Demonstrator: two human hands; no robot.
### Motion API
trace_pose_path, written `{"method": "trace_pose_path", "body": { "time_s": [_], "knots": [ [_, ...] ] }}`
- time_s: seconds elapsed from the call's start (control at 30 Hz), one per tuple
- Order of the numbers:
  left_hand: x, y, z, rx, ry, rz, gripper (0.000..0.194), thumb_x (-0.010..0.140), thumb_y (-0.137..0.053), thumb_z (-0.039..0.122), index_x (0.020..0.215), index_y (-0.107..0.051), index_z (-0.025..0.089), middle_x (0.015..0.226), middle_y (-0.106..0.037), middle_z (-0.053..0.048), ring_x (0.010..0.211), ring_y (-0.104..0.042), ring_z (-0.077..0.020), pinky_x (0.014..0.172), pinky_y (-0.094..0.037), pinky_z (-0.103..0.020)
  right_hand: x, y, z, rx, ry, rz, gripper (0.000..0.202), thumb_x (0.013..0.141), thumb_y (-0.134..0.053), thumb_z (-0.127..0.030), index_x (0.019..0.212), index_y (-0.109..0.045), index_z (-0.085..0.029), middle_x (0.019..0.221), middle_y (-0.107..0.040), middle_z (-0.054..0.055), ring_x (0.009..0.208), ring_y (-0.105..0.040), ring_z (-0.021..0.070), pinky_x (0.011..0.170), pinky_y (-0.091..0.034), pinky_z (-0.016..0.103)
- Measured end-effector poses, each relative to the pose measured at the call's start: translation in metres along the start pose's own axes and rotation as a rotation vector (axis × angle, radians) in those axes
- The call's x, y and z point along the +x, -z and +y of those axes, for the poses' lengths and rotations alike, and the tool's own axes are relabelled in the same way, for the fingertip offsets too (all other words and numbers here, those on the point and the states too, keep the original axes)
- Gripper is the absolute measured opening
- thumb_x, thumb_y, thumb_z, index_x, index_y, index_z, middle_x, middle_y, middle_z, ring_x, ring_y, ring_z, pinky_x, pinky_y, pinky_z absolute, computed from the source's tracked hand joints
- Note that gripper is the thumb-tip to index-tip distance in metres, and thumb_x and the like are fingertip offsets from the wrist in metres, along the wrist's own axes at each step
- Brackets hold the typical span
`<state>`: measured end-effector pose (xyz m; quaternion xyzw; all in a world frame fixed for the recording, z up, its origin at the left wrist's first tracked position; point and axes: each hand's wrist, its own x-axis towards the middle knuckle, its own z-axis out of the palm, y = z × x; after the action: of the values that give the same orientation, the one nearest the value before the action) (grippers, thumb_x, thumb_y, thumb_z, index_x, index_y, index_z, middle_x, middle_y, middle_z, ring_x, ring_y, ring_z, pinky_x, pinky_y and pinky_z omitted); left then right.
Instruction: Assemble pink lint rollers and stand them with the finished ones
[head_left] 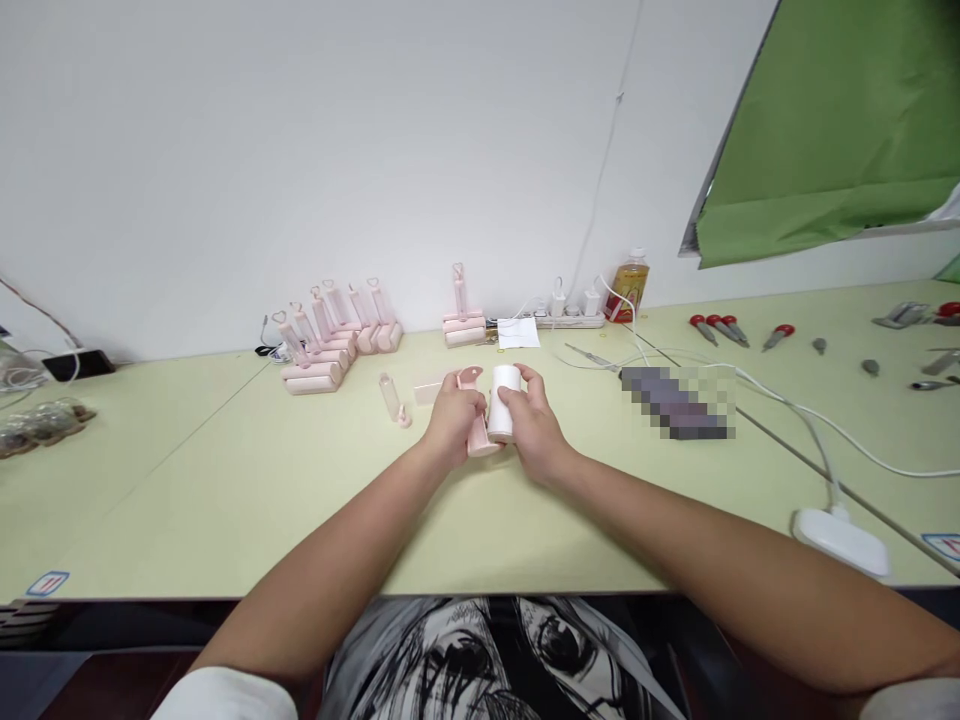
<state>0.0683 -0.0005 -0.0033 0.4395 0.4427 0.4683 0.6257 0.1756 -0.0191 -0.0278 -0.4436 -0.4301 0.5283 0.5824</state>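
Observation:
My left hand [448, 418] is wrapped round a pale pink lint roller housing [478, 438], a curved open shell. My right hand [538, 428] grips a white lint roll [503, 404], held upright against the shell's right side; whether it is seated inside, I cannot tell. Just left of my hands, a clear handle [389, 396] with a pink end lies on the table. Between it and my left hand is a flat pale pink piece [427, 390]. My fingers hide part of the housing.
Several assembled pink lint rollers [315, 375] stand at the back left, another one [464, 330] behind my hands. A power strip [574, 321], a drink bottle [628, 287], tweezers [591, 355], a pixelated dark object [671, 400], red-handled tools [726, 328] and a white cabled device [841, 540] are rightward.

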Motion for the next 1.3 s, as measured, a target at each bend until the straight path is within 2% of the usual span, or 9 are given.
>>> {"method": "trace_pose_path", "body": {
  "time_s": [0.1, 0.2, 0.33, 0.57, 0.73, 0.87, 0.97, 1.03, 1.3],
  "knots": [
    [0.002, 0.0, -0.001, 0.024, -0.048, 0.071, 0.065, 0.06, -0.05, 0.007, 0.119, -0.038, 0.03, 0.072, -0.046, 0.003, 0.046, -0.048, -0.012, 0.042, -0.046, -0.026, 0.0, 0.0, -0.001, -0.007, 0.003, -0.003, 0.055, 0.08, -0.051, -0.044, 0.129, -0.028, -0.034, 0.081, -0.054, -0.002, 0.059, -0.057, 0.017, 0.04, -0.043, 0.024],
    [0.003, 0.0, -0.001, 0.033, -0.082, 0.136, 0.049, 0.067, -0.049, 0.011, 0.112, -0.042, 0.029, 0.079, -0.049, 0.002, 0.045, -0.043, -0.0085, 0.041, -0.041, -0.022, -0.002, -0.001, -0.001, -0.033, 0.029, -0.022, 0.056, 0.08, -0.052, -0.045, 0.13, -0.027, -0.035, 0.083, -0.054, -0.002, 0.058, -0.057, 0.0162, 0.04, -0.042, 0.024],
    [0.001, -0.004, 0.0, -0.017, -0.077, 0.173, 0.024, 0.079, -0.049, 0.027, 0.103, -0.049, 0.026, 0.087, -0.045, 0.0, 0.052, -0.047, -0.0088, 0.044, -0.044, -0.022, -0.004, -0.004, 0.003, -0.026, 0.066, -0.048, 0.053, 0.081, -0.054, -0.042, 0.127, -0.03, -0.035, 0.093, -0.057, -0.001, 0.064, -0.059, 0.0161, 0.045, -0.046, 0.025],
    [-0.003, -0.008, 0.002, 0.001, -0.1, 0.216, 0.018, 0.085, -0.048, 0.034, 0.101, -0.049, 0.025, 0.085, -0.044, 0.0, 0.062, -0.052, -0.012, 0.049, -0.047, -0.024, -0.003, -0.003, 0.008, -0.079, 0.059, -0.093, 0.061, 0.079, -0.055, -0.04, 0.132, -0.026, -0.034, 0.098, -0.059, 0.002, 0.062, -0.059, 0.0167, 0.04, -0.042, 0.023],
    [-0.007, -0.004, 0.004, 0.048, -0.132, 0.15, 0.025, 0.089, -0.047, 0.039, 0.11, -0.042, 0.028, 0.084, -0.051, 0.001, 0.06, -0.053, -0.0129, 0.051, -0.046, -0.025, -0.009, -0.002, 0.003, -0.104, 0.081, -0.166, 0.081, 0.071, -0.061, -0.03, 0.139, -0.016, -0.037, 0.112, -0.057, 0.005, 0.065, -0.062, 0.018, 0.042, -0.049, 0.027],
    [-0.003, 0.01, 0.005, 0.309, -0.372, 0.028, 0.023, 0.088, -0.051, 0.038, 0.104, -0.048, 0.022, 0.088, -0.058, -0.001, 0.073, -0.056, -0.0138, 0.064, -0.046, -0.024, -0.011, 0.002, -0.001, -0.153, 0.069, -0.216, 0.084, 0.067, -0.059, -0.023, 0.139, -0.018, -0.037, 0.106, -0.056, 0.004, 0.062, -0.061, 0.0178, 0.042, -0.051, 0.03],
    [0.002, 0.025, 0.008, 0.619, -0.578, -0.059, 0.024, 0.089, -0.049, 0.041, 0.095, -0.059, 0.02, 0.095, -0.062, -0.005, 0.088, -0.056, -0.0176, 0.077, -0.044, -0.027, -0.008, 0.008, 0.0, -0.242, 0.042, -0.239, 0.08, 0.065, -0.055, -0.021, 0.137, -0.025, -0.036, 0.094, -0.054, 0.001, 0.055, -0.055, 0.0149, 0.037, -0.045, 0.025],
    [0.004, 0.033, 0.012, 0.772, -0.637, -0.114, 0.027, 0.091, -0.046, 0.041, 0.094, -0.063, 0.02, 0.097, -0.063, -0.006, 0.092, -0.056, -0.0195, 0.08, -0.042, -0.028, -0.005, 0.012, 0.003, -0.321, 0.029, -0.256, 0.076, 0.066, -0.053, -0.021, 0.136, -0.029, -0.037, 0.087, -0.053, -0.001, 0.05, -0.05, 0.013, 0.035, -0.04, 0.023],
    [0.009, 0.052, 0.016, 0.993, -0.474, -0.31, 0.044, 0.088, -0.044, 0.056, 0.073, -0.061, 0.019, 0.067, -0.059, -0.003, 0.058, -0.05, -0.016, 0.052, -0.034, -0.027, 0.002, 0.022, 0.003, -0.66, 0.131, -0.366, 0.058, 0.07, -0.054, -0.02, 0.127, -0.046, -0.031, 0.076, -0.058, -0.001, 0.061, -0.053, 0.0166, 0.051, -0.04, 0.025]
  ]
}}
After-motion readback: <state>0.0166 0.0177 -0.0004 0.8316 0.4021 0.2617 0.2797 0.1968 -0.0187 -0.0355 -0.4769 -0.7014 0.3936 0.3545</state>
